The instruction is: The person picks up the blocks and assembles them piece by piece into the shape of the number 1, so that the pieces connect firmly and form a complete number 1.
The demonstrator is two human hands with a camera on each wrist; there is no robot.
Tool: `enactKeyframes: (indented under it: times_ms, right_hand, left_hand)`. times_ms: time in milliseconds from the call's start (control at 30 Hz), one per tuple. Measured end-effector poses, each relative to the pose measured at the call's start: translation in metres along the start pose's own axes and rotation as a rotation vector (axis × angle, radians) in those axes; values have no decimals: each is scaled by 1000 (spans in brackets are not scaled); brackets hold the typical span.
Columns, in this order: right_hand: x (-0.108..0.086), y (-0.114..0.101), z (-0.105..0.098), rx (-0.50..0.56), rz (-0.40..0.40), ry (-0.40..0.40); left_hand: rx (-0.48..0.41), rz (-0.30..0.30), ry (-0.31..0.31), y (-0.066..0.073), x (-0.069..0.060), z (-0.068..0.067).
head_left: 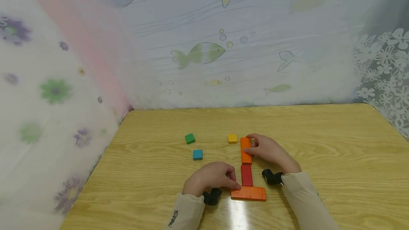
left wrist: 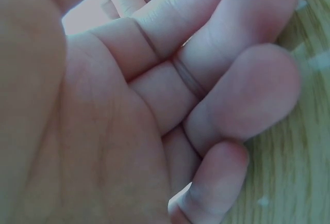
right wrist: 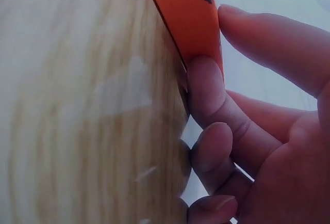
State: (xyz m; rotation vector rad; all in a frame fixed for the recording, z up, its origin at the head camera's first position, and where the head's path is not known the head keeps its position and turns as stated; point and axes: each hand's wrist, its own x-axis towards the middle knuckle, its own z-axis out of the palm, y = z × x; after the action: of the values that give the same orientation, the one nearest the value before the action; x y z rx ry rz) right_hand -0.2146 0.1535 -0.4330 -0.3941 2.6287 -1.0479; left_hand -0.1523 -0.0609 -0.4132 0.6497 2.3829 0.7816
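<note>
From where I stand, it all seems to hang on the far orange block (head_left: pixel 246 157), which lies directly to the left of the right hand (head_left: pixel 266 148). That grip is narrow and has the block: thumb against its right side, a finger round at the far end. The right hand is clearly the nearer one; the left hand (head_left: pixel 214 175) is lower down and closer to the person, its thumb touching the left part of the near orange block (head_left: pixel 249 193) (whether it pinches or merely steadies, I can't tell).

As for which way it points, the far orange block lies flat on the tabletop (head_left: pixel 153 180), long axis running away from the person, the far end leaning a touch leftward. Its near end faces the red block (head_left: pixel 247 175), just beside it, and the two are very nearly in line. The near orange block lies crosswise below, long axis left to right. A yellow block (head_left: pixel 232 138) is near the far end, on the left. I'd judge that any fine adjustment depends on keeping that long axis true to the red one's.
</note>
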Motion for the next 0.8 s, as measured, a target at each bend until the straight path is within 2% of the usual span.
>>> enactKeyframes:
  times_ms: [333,800]
  right_hand:
    - [0,-2,1,-45,-24,-3]
    - [-2,-5,1,-40,-34,-14]
  left_hand:
    - [-4,7,-3,0,-1,-1]
    - [-28,-2,-5,0,0,-1]
